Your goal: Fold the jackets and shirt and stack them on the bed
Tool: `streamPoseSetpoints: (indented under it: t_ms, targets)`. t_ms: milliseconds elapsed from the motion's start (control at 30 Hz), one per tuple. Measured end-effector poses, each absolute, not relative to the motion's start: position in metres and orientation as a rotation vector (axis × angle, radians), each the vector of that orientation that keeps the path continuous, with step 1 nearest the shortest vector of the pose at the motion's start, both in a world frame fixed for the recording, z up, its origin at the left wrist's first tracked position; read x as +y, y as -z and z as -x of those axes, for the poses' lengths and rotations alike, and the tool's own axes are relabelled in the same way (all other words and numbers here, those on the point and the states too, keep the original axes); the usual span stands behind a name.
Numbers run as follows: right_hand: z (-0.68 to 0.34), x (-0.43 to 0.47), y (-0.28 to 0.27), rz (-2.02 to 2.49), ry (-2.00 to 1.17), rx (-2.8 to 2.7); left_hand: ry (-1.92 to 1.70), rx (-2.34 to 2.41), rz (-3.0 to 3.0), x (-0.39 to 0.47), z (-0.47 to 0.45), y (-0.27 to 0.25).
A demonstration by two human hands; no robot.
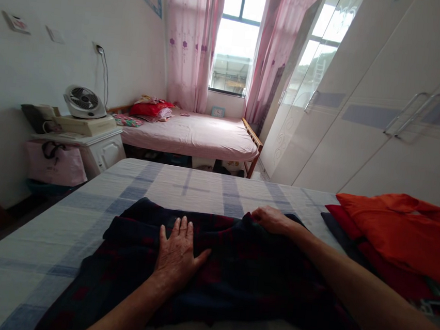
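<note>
With my left hand [177,250] flat, fingers apart, on the cloth [232,275] at six o'clock on the bed [187,182], and my right hand [271,220] pinching its one-o'clock edge, an uneven tug could bunch it into creases.

The single head-worn camera looked forward and down over the striped sheet [198,183], with the left hand [177,257] and right hand [271,220] close below and the window [238,37] far off at top centre.
</note>
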State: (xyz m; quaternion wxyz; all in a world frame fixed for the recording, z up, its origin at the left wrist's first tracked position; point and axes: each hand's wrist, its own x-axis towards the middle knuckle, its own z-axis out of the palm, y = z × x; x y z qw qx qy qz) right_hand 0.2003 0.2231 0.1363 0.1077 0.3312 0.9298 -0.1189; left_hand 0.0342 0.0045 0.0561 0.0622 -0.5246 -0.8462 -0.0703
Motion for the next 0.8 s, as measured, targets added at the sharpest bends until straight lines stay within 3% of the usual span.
streamPoseSetpoints:
  t_ms: [233,567,700,800]
  targets:
    - [-0.203,0.220,-0.146,-1.355,-0.157,2.885,0.221,-2.559,1.588,0.004,-0.035,-0.057]
    - [-0.199,0.235,-0.168,-1.809,-0.563,3.000,0.250,-2.545,1.582,0.004,-0.034,-0.055]
    - [-0.196,0.243,-0.173,-1.942,-0.413,3.156,0.242,-2.552,1.572,0.004,-0.034,-0.055]
    - [-0.192,0.247,-0.169,-1.714,0.018,3.194,0.223,-2.559,1.583,0.004,-0.035,-0.056]
